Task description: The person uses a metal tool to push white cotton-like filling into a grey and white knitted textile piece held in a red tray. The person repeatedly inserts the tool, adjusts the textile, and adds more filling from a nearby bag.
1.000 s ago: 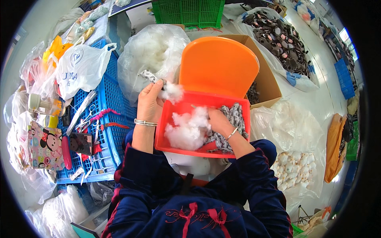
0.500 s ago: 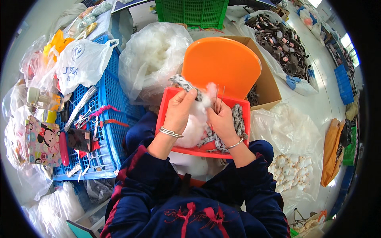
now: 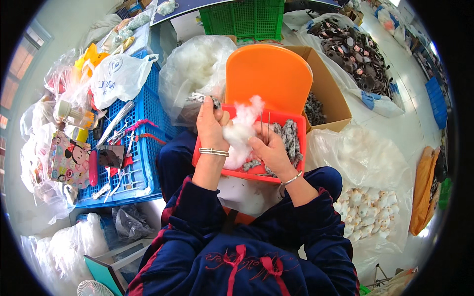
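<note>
In the head view, the left hand (image 3: 211, 126) has its grip clamped on a small grey patterned fabric piece (image 3: 201, 97), held above the left edge of the red tray (image 3: 291, 148). The right hand (image 3: 269, 150) pinches a tuft of white stuffing (image 3: 243, 127) between both hands, over the tray. More grey fabric pieces (image 3: 291, 138) lie in the tray's right part. An orange lid (image 3: 269, 76) stands just behind it; a blue crate (image 3: 143, 143) sits to the left.
</note>
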`<state>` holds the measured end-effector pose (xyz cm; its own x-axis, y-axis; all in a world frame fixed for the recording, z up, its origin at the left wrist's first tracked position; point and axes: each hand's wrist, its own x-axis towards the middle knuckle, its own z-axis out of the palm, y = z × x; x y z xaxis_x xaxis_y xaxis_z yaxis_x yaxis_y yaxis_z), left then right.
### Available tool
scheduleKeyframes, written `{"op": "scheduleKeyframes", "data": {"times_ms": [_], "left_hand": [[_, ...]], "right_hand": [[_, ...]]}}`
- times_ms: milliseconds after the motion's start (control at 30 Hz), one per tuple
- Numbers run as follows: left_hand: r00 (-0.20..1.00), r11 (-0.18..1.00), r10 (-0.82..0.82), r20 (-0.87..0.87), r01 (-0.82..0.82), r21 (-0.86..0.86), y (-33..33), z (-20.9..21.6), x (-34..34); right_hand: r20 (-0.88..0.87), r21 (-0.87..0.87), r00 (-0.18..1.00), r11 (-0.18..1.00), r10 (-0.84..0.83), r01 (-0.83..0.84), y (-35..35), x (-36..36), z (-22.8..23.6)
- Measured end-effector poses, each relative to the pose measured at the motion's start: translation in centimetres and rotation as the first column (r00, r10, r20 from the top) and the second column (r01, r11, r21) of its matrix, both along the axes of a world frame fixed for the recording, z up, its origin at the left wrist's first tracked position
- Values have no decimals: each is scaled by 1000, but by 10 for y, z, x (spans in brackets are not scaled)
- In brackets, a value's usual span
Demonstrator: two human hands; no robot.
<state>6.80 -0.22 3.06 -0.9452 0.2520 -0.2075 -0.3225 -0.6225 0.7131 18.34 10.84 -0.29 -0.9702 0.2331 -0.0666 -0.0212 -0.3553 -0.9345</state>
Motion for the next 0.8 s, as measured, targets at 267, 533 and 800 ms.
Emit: {"op": "scheduleKeyframes", "data": {"times_ms": [267, 533, 800], "left_hand": [[996, 1000, 24, -88, -22, 21, 6, 11, 15], [992, 1000, 4, -130, -8, -28, 17, 25, 36], [979, 996, 37, -198, -52, -70, 24, 24, 44]], "right_hand": [[-29, 182, 998, 982, 64, -57, 10, 13, -11], [-141, -45, 989, 998, -38, 32, 4, 26, 21], [-136, 188, 991, 982, 11, 15, 20, 24, -7]]}}
